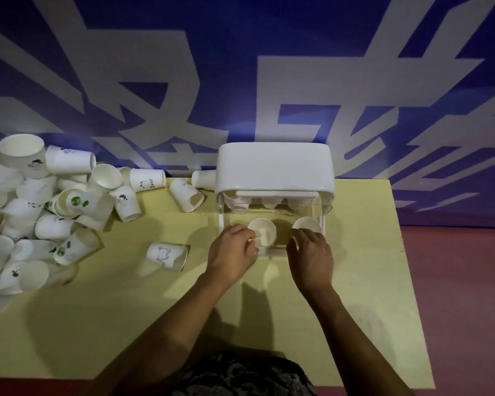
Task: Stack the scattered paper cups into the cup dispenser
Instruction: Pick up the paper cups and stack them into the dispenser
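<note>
A white-topped cup dispenser (275,167) with a clear body stands at the back of the yellow table (155,324). Two white paper cups show inside its clear front: one left of centre (265,230), one on the right (305,223). My left hand (235,252) pinches the rim of the left-of-centre cup. My right hand (310,257) grips the near side of the right cup, its fingers curled over it. More cup bottoms (269,202) hang under the lid. A heap of scattered white paper cups (40,212) covers the table's left side.
A single cup (167,255) lies on its side just left of my left hand. Two more cups (187,195) lie beside the dispenser's left wall. The table's right edge (403,252) borders a red floor. A blue and white wall rises behind.
</note>
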The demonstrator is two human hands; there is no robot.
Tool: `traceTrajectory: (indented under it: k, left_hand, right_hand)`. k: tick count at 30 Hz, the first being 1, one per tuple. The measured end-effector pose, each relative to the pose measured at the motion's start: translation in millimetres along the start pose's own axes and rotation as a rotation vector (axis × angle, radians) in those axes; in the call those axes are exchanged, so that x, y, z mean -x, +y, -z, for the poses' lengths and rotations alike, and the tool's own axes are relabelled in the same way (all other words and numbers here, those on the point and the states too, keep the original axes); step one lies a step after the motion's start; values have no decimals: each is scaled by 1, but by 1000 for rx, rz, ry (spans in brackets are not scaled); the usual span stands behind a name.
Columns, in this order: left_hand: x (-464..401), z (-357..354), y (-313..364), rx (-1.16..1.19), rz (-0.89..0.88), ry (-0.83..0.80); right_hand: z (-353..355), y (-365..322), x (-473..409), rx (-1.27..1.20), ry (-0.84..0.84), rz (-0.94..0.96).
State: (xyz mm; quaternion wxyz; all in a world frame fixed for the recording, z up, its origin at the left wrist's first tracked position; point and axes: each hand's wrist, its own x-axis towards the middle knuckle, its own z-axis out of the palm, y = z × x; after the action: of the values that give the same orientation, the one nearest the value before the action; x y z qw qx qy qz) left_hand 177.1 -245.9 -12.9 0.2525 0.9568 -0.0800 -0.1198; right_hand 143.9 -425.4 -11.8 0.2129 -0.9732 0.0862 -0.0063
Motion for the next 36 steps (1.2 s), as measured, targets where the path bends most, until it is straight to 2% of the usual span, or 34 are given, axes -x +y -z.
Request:
traceTrajectory:
  k: [4, 8, 15, 20, 25, 28, 36]
  left_hand:
    - [28, 23, -43, 54, 110, 102]
    - [59, 53, -102, 18, 261, 175]
    - [87, 106, -213, -73, 486, 202]
    - [106, 145, -288, -190, 635, 260]
    - [123, 164, -347, -174, 821, 137]
    - [130, 166, -368, -133, 818, 91]
    - [140, 167, -381, -126, 653, 118]
  right_hand:
    - [-16, -38, 9, -222, -86, 115]
    - [-54, -91, 19, -314, -254, 154]
    - [-121, -168, 20, -382, -501, -81]
    - [-159, -214, 17, -442, -456, -309]
    - [-189, -255, 19, -478, -316, -500]
    - [-200, -277, 23, -492, -284, -556]
    - [-202, -315, 55, -454, -262, -480]
